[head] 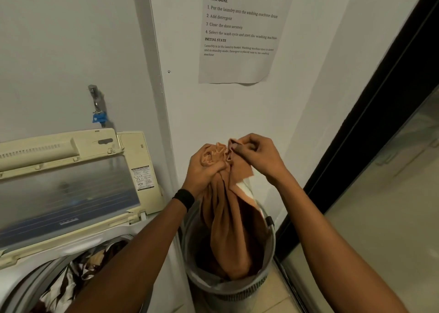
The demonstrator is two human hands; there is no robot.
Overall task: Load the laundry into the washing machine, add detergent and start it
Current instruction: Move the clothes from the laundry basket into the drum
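Both hands up: left hand (pixel 206 167) bunches the soft, crumpled orange cloth (pixel 228 217) in a fist, right hand (pixel 255 153) pinches its top edge. It drapes below them into the round grey basket (pixel 266 284), beside the open washing machine (pixel 71 194).

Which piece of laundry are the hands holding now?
The plain orange cloth, gripped at its top above the basket; the brown-and-white patterned laundry lies in the drum.

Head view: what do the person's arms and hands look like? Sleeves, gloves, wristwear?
Both forearms are bare in frame, no sleeves visible. The left hand and right hand wear no gloves. A wide black band wraps the left wrist, watch or strap, cannot tell; the right wrist carries nothing.
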